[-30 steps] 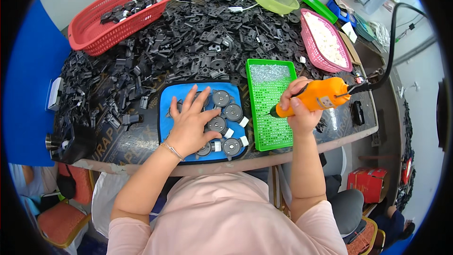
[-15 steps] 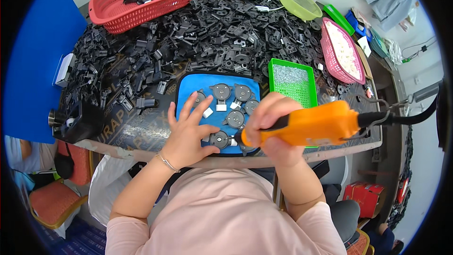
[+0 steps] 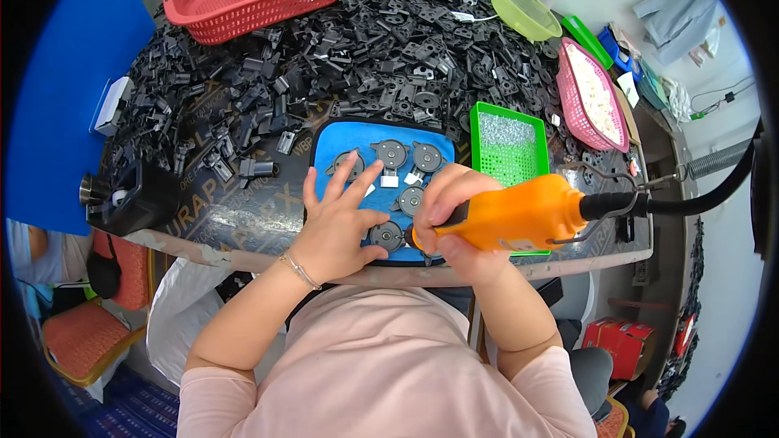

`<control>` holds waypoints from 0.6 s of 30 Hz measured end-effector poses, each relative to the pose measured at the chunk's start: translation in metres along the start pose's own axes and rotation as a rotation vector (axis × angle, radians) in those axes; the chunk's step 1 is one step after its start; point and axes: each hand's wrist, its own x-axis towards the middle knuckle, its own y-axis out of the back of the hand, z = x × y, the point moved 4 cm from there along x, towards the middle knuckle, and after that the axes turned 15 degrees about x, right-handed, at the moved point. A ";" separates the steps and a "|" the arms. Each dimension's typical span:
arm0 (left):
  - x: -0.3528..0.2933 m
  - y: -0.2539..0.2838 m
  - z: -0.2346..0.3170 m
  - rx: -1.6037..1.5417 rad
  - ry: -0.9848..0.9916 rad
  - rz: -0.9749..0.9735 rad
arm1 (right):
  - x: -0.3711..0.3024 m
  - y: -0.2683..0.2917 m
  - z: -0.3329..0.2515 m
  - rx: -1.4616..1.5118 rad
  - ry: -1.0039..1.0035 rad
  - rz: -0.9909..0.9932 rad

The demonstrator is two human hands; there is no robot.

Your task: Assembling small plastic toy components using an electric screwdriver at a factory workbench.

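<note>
My right hand point(image 3: 458, 223) is wrapped round an orange electric screwdriver point(image 3: 527, 215). Its dark tip points left, at the edge of a round black plastic part point(image 3: 387, 235) near the front of a blue mat point(image 3: 326, 139). Thumb and forefinger of my left hand point(image 3: 337, 227) press against that part's left side, while the other fingers spread over the mat. More round black parts, such as one at the back point(image 3: 391, 154), lie on the mat, some with white blocks point(image 3: 389, 182) attached. My right hand and the tool hide some of the mat's right side.
Loose black plastic pieces point(image 3: 357, 57) cover the table's back. A green tray point(image 3: 510, 162) of small metal pieces stands right of the mat. Red point(image 3: 215, 24) and pink point(image 3: 574, 105) baskets stand farther back. A coiled spring point(image 3: 718, 161) and black cable point(image 3: 690, 207) run to the screwdriver.
The screwdriver's tip has shifted slightly left, from the white block's side to the edge of the round black part. My left hand keeps its place on that part. The whole view has shifted slightly.
</note>
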 end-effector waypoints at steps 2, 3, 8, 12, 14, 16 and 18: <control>0.000 0.000 0.000 -0.002 -0.002 0.004 | -0.002 -0.001 0.005 0.014 -0.051 0.002; 0.000 0.000 0.000 -0.004 -0.003 0.006 | -0.003 -0.001 0.006 0.013 -0.051 -0.001; -0.002 0.001 0.001 -0.012 0.001 0.014 | -0.003 0.005 0.012 0.137 -0.091 0.043; -0.003 -0.002 0.001 -0.010 -0.003 0.010 | 0.004 0.007 0.012 0.219 -0.128 -0.106; -0.003 -0.002 0.002 -0.007 0.006 0.003 | 0.007 0.016 0.006 0.237 -0.053 -0.043; -0.003 -0.002 0.002 -0.005 0.012 -0.006 | 0.014 0.028 -0.018 0.388 0.037 0.013; -0.003 -0.001 0.005 0.010 0.018 -0.007 | 0.013 0.046 -0.047 0.356 0.120 0.089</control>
